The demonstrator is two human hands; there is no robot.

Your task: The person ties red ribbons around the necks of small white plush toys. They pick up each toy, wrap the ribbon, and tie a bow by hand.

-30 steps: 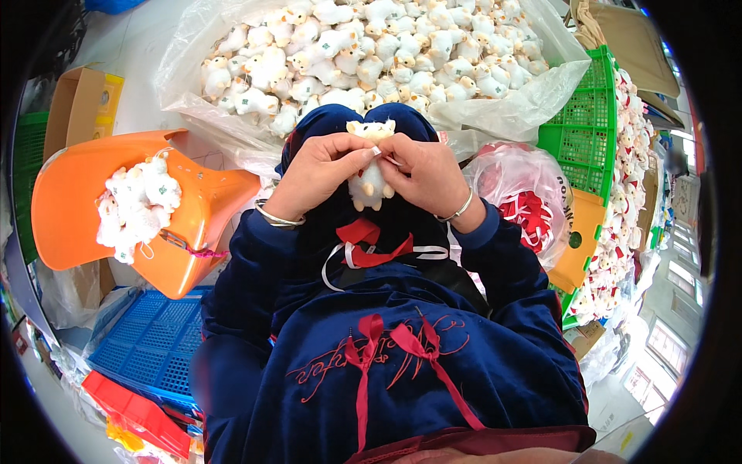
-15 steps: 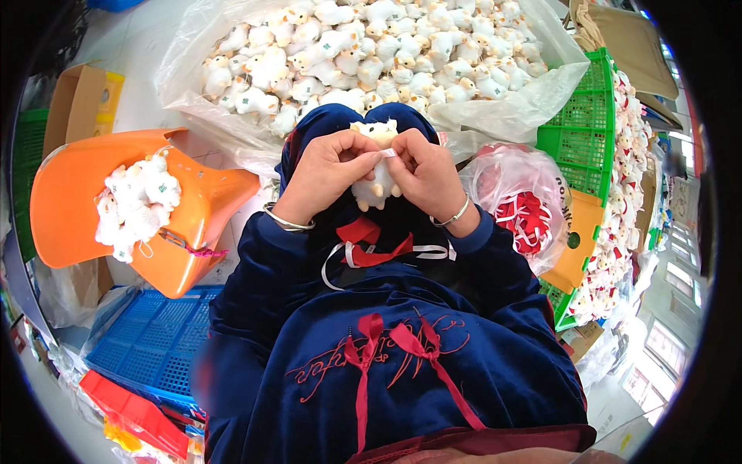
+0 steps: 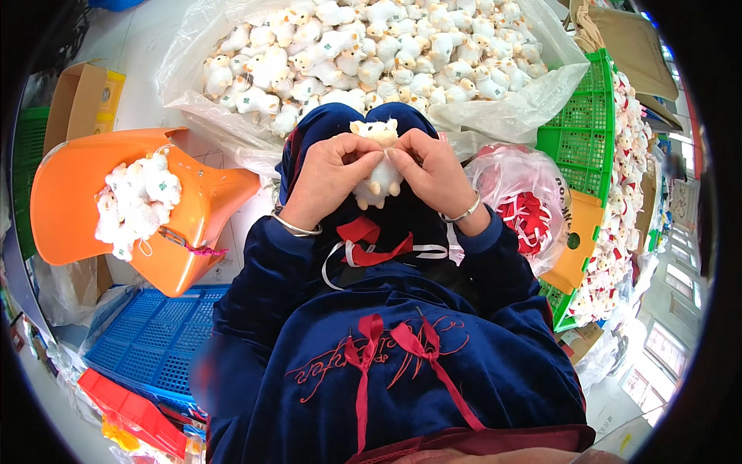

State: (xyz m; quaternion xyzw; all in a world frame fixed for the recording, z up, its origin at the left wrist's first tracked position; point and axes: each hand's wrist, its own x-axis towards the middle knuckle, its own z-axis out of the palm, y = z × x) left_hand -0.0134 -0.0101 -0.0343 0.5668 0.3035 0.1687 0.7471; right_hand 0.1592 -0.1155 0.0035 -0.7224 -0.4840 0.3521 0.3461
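A small white plush toy with a cream face and cream paws sits upright on my lap, facing up. At its neck, my left hand and my right hand meet with thumbs and fingertips pinched together. They close on a thin white ribbon, mostly hidden by the fingers. Lower on my lap lie a red fabric piece and loose white ribbon, apart from both hands.
Beyond my knees, a clear plastic bag holds many similar plush toys. An orange chair with several toys stands left, above a blue crate. At right are a bag of red, white-ribboned pieces and a green crate.
The white ribbon end that showed between my fingertips is now mostly covered. My right wrist has shifted slightly right, and both hands stay at the toy's neck.
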